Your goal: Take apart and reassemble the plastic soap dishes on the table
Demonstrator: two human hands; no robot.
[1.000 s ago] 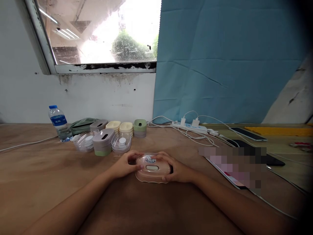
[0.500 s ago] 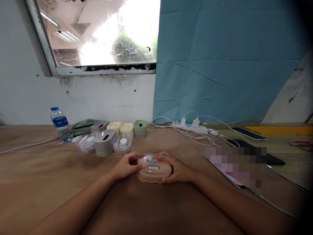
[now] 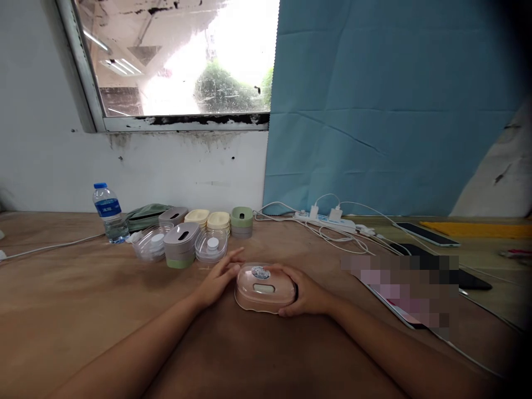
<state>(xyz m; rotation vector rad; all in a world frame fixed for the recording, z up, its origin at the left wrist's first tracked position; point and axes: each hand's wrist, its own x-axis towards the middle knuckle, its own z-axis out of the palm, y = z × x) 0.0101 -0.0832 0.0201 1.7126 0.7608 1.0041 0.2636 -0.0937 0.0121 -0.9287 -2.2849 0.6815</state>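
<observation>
**Right hand (image 3: 305, 293) grips a pinkish, glossy oval plastic box (image 3: 266, 299); left hand (image 3: 219, 280) open beside it**

And here's the oval plastic box, sitting on the brown tabletop (image 3: 249, 360) right in the middle of my feed, a round printed label and a pale slot showing on top! My right hand has its right end, fingers over the top, thumb low on the near side. Over on the left, my left hand is open, fingers pointing away from me, thumb at the box's left edge; contact there, I can't tell.

Just beyond the left hand, a clear plastic container with a white round cap (image 3: 211, 252), and next to it a mauve-grey and green oval box with a dark slot (image 3: 182, 244). A second clear container, also white-capped (image 3: 152, 246), stands to its left. Behind them, pale yellow stacked plastic containers (image 3: 218, 220), and a green and grey plastic tub (image 3: 241, 221) near the wall. Far left, a clear water bottle with a blue cap (image 3: 110, 216) stands upright by a green cloth pouch (image 3: 146, 217).

Swing right! A white power strip (image 3: 346, 224) lies among loose white cables (image 3: 332, 238), a dark-screened phone (image 3: 426, 234) well beyond, and nearer, a flat device (image 3: 409, 320) mostly hidden by pixelation. Backdrop: a creased blue sheet (image 3: 353, 111) beside a grimy window (image 3: 233, 83).
</observation>
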